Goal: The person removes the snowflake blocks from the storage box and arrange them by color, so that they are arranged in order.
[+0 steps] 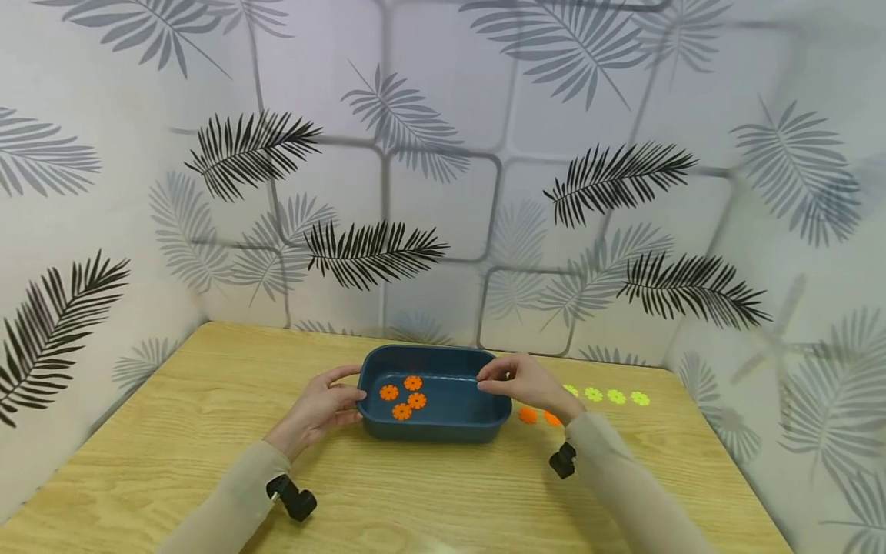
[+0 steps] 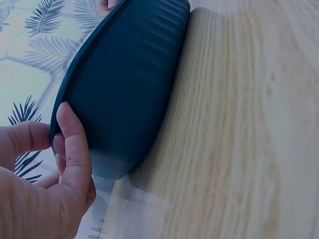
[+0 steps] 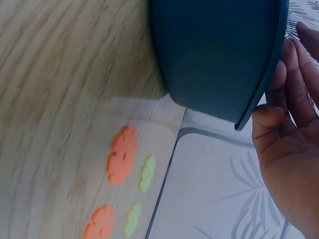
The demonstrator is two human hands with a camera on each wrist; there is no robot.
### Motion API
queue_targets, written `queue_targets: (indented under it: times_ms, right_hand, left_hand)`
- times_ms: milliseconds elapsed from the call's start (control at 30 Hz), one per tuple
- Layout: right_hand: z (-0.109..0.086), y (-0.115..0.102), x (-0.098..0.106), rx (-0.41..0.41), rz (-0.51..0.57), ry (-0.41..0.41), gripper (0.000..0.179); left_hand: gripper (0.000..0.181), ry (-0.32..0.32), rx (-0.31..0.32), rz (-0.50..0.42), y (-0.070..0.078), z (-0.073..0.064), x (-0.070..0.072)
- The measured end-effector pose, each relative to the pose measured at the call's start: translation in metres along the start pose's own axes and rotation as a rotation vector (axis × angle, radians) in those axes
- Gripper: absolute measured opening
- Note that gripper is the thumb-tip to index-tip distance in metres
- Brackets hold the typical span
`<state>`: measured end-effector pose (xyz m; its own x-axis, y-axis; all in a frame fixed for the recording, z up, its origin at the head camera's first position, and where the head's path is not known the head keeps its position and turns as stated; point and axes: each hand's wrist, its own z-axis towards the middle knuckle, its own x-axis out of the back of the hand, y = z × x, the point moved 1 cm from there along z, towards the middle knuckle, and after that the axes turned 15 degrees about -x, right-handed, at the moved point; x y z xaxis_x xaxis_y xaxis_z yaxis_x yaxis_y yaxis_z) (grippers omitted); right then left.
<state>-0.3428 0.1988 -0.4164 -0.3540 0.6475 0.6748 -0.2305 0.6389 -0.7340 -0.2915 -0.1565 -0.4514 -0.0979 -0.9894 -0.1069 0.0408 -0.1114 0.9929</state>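
A dark blue rectangular basin (image 1: 436,432) stands on the table, with several orange flower-shaped pieces (image 1: 401,412) lying inside toward its left end. My left hand (image 1: 321,404) grips the basin's left rim; in the left wrist view, fingers (image 2: 74,144) press the outer wall. Over the right end of the basin is my right hand (image 1: 522,382), its fingertips above the inside. Those fingers (image 3: 294,79) are loosely bent just past the rim in the right wrist view, with no piece showing between them.
Right of the basin, orange flower pieces (image 1: 527,415) lie in a row, partly hidden by my right forearm. Behind them runs a row of several yellow-green flower pieces (image 1: 616,397). A leaf-patterned covering (image 1: 443,192) rises behind the wooden table (image 1: 415,492).
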Motion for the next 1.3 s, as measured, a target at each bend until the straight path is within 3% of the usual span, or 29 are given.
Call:
queue_targets:
  times_ms: [667, 1033, 1300]
  right_hand:
    - [0.03, -0.037, -0.055, 0.044, -0.077, -0.165, 0.019]
    - [0.045, -0.032, -0.075, 0.055, -0.221, -0.266, 0.028]
    - [0.045, -0.034, -0.08, 0.047, -0.303, -0.26, 0.032]
  left_hand:
    - [0.06, 0.001, -0.011, 0.005, 0.002, 0.0, 0.0]
    - [0.058, -0.001, -0.008, 0.007, 0.0, 0.0, -0.001]
    - [0.059, -0.01, -0.012, 0.004, -0.001, -0.001, 0.0]
